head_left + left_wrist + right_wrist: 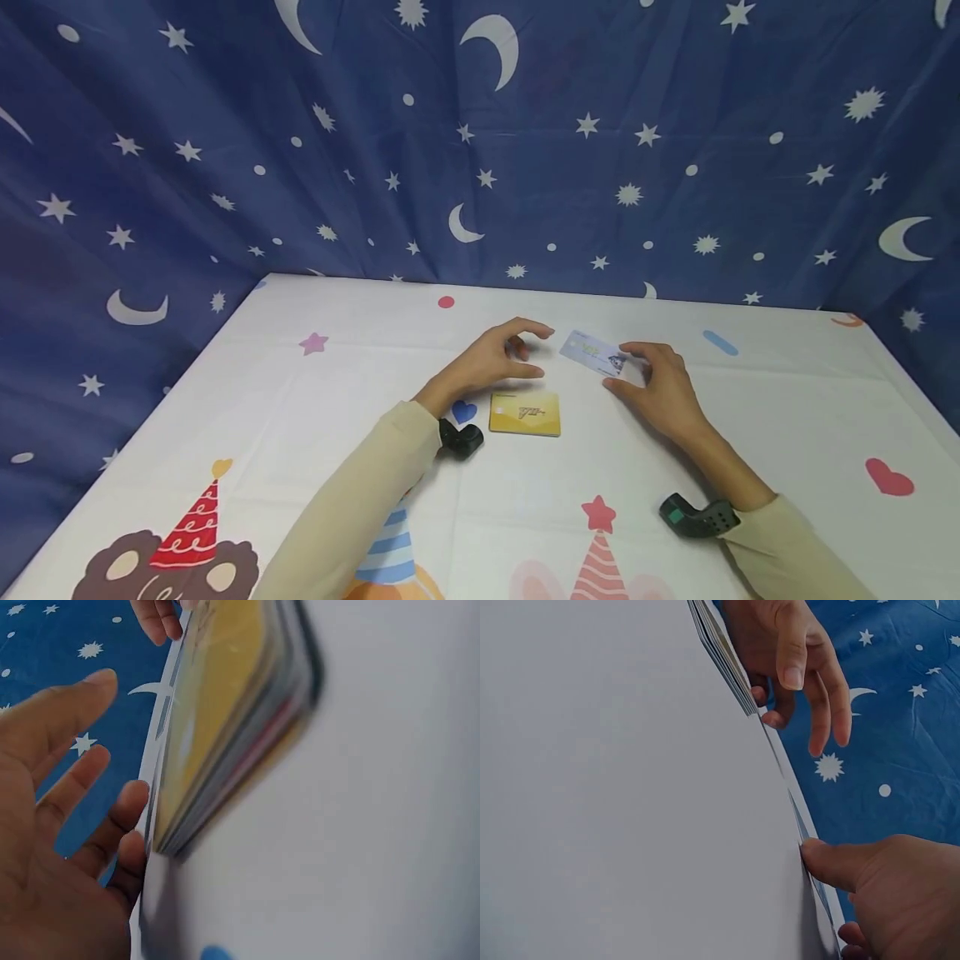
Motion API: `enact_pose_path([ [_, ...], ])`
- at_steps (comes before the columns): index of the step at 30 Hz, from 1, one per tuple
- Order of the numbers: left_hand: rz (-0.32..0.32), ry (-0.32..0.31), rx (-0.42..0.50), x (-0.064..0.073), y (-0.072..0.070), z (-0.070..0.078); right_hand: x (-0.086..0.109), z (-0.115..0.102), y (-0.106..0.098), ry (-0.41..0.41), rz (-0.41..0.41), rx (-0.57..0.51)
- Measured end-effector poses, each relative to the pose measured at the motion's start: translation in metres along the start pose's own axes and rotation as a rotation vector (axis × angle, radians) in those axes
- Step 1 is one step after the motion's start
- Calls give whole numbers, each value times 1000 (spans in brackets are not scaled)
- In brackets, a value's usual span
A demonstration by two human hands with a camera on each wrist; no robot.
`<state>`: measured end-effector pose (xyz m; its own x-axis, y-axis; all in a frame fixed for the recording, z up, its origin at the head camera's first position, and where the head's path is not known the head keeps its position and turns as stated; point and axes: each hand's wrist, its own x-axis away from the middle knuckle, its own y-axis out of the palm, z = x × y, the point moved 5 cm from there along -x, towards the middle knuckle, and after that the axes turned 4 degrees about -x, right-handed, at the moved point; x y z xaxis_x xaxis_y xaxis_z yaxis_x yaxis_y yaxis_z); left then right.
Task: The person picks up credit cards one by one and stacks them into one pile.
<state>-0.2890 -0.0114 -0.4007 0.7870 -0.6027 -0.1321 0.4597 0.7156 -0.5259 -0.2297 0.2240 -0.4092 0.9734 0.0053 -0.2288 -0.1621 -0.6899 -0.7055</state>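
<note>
A silver-white card with "VIP" lettering is at the far middle of the table, tilted to the right in the head view. My right hand pinches its right end between thumb and fingers; in the right wrist view the thumb presses along the card's edge. Left of the card, my left hand holds nothing, its fingers loosely curved and apart. Just below that hand lies a stack of cards with a gold VIP card on top. The left wrist view shows the stack's layered edges beside the left fingers.
A white tablecloth printed with hearts, stars and party-hatted animals covers the table. Behind it hangs a dark blue curtain with moons and stars. Each wrist wears a black device, one at the left and one at the right.
</note>
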Motion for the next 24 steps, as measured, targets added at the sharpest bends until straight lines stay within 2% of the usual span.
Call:
enact_pose_path([
  [8, -4, 5, -42, -9, 2, -7, -6, -3, 3, 21, -8, -5],
  [15, 4, -48, -83, -18, 3, -10, -10, -4, 6, 9, -50, -15],
  [24, 3, -85, -103, -25, 5, -12, -9, -8, 12, -46, -36, -33],
])
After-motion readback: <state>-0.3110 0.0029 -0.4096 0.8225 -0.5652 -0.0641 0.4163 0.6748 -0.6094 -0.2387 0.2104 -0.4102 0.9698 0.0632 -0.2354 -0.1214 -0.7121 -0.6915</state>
